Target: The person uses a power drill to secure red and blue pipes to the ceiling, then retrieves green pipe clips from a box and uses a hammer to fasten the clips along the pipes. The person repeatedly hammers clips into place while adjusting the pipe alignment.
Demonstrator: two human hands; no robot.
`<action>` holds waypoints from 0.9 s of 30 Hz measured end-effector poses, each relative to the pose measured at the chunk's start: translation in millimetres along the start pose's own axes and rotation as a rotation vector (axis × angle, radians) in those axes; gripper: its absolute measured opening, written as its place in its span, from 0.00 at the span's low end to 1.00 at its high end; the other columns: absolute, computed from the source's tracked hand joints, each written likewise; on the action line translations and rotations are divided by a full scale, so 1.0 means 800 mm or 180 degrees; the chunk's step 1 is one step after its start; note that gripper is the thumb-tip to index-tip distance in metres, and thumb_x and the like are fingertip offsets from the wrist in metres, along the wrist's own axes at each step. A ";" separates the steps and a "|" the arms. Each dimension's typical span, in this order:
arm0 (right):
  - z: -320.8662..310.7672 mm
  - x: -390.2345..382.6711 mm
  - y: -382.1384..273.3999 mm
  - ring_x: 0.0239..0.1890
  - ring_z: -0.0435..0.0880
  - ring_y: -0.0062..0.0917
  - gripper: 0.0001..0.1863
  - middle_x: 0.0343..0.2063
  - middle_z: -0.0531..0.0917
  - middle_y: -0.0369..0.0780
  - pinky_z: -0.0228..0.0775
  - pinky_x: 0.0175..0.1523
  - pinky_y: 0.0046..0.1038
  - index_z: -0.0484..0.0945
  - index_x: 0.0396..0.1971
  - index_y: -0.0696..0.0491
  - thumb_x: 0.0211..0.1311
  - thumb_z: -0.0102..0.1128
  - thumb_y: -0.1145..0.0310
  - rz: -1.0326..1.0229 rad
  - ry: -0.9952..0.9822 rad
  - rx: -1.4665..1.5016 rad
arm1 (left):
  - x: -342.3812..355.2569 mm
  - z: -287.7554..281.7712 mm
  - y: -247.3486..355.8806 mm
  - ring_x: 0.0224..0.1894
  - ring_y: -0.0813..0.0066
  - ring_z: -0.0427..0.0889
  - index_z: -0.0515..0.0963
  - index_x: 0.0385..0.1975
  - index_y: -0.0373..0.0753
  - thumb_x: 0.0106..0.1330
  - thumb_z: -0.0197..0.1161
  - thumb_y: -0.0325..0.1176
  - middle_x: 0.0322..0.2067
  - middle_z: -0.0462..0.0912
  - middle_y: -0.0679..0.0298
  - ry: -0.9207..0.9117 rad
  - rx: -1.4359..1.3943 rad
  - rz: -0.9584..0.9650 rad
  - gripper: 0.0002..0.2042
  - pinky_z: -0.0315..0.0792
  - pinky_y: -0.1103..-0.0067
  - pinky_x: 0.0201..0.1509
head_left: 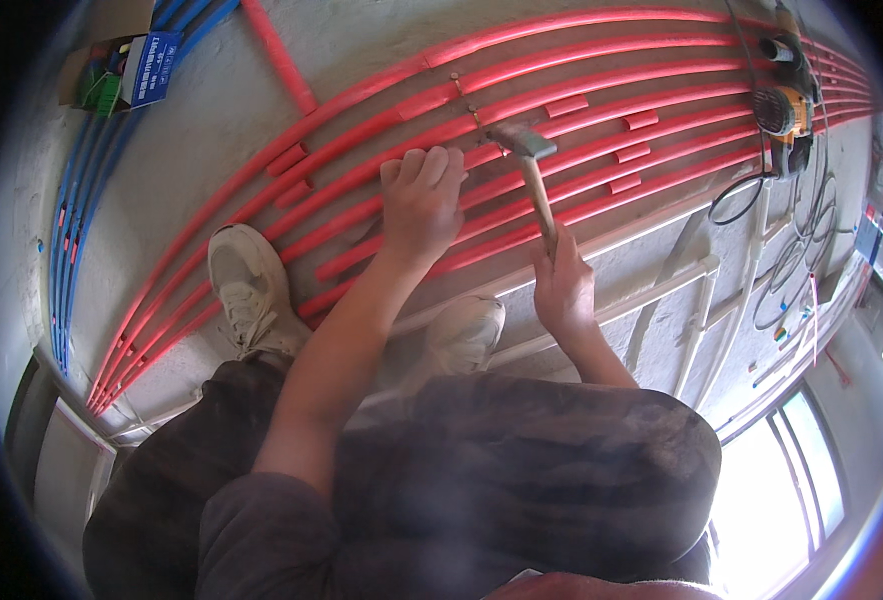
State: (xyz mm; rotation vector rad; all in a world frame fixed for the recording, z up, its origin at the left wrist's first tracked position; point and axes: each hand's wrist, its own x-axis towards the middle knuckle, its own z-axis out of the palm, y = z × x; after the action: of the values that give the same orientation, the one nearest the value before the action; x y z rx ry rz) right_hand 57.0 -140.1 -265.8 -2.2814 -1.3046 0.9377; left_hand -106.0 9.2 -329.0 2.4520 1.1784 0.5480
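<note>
Several red pipes (pixel 552 80) run side by side along the grey floor. A hammer (pixel 537 190) is gripped by its wooden handle in my right hand (pixel 566 288). Its metal head is raised over the red pipes, to the right of my left hand (pixel 425 195). The fingers of my left hand are curled closed just above the pipes, and anything within them is hidden. Beyond that hand, a thin dark metal strip (pixel 467 101) crosses the pipes. Short red pipe pieces (pixel 632 153) lie among the long ones, right of the hammer head.
An orange and black power tool (pixel 784 112) with loose cable (pixel 820 215) stands at the right. White pipes (pixel 652 290) cross the floor nearer me. At the far left, a box (pixel 152 68) of coloured items sits beside blue pipes (pixel 74 230). My shoes (pixel 252 280) are among the pipes.
</note>
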 end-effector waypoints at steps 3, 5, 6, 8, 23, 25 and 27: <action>-0.015 -0.006 -0.015 0.39 0.88 0.49 0.23 0.37 0.85 0.54 0.80 0.42 0.42 0.68 0.60 0.61 0.68 0.60 0.73 0.0271 0.0102 0.0493 | 0.000 0.001 0.001 0.38 0.67 0.75 0.79 0.42 0.39 0.56 0.69 0.32 0.34 0.75 0.67 -0.0001 0.0065 -0.0023 0.14 0.62 0.68 0.43; -0.013 -0.015 -0.022 0.43 0.86 0.53 0.22 0.40 0.85 0.55 0.79 0.45 0.46 0.68 0.61 0.57 0.70 0.58 0.69 -0.0078 0.0536 0.0835 | 0.000 0.006 -0.001 0.39 0.67 0.76 0.79 0.42 0.40 0.55 0.69 0.31 0.33 0.75 0.67 0.0100 0.0094 0.0028 0.14 0.62 0.68 0.42; -0.011 -0.014 -0.024 0.42 0.86 0.53 0.21 0.39 0.85 0.55 0.79 0.45 0.45 0.69 0.60 0.57 0.71 0.58 0.68 0.0173 0.0235 0.0514 | -0.001 0.006 0.000 0.39 0.68 0.76 0.79 0.41 0.40 0.55 0.69 0.31 0.33 0.75 0.67 0.0060 0.0100 0.0004 0.14 0.62 0.68 0.42; -0.007 -0.003 -0.024 0.41 0.86 0.53 0.20 0.38 0.85 0.56 0.79 0.43 0.45 0.70 0.59 0.57 0.71 0.58 0.67 0.0654 -0.0343 -0.0119 | 0.000 0.004 -0.002 0.39 0.68 0.76 0.79 0.41 0.40 0.55 0.68 0.31 0.33 0.75 0.67 0.0002 0.0125 -0.0025 0.13 0.62 0.68 0.42; -0.014 0.010 -0.026 0.27 0.83 0.54 0.12 0.25 0.82 0.51 0.73 0.30 0.44 0.71 0.49 0.60 0.71 0.57 0.70 0.0105 0.0038 0.0250 | 0.001 0.004 0.002 0.40 0.68 0.76 0.79 0.41 0.39 0.57 0.67 0.30 0.34 0.75 0.67 0.0082 0.0033 0.0003 0.13 0.63 0.68 0.43; -0.020 -0.005 -0.037 0.29 0.83 0.56 0.13 0.26 0.82 0.52 0.73 0.31 0.46 0.71 0.48 0.59 0.70 0.59 0.70 0.0250 0.0199 0.0638 | 0.000 0.004 0.000 0.40 0.68 0.76 0.79 0.42 0.39 0.57 0.67 0.30 0.35 0.76 0.67 0.0070 0.0096 -0.0010 0.13 0.63 0.68 0.44; -0.017 -0.009 -0.032 0.30 0.84 0.55 0.14 0.27 0.82 0.52 0.74 0.32 0.45 0.71 0.50 0.59 0.71 0.59 0.69 0.0272 0.0095 0.0476 | -0.002 0.007 0.002 0.41 0.68 0.76 0.79 0.42 0.39 0.57 0.67 0.30 0.35 0.76 0.67 0.0044 0.0119 -0.0046 0.13 0.63 0.68 0.44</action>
State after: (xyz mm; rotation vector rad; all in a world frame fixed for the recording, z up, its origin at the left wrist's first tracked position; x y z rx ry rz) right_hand 47.7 -132.9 -238.5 -2.2417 -1.0940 0.9907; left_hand -103.4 6.0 -333.2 2.4727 1.2216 0.5445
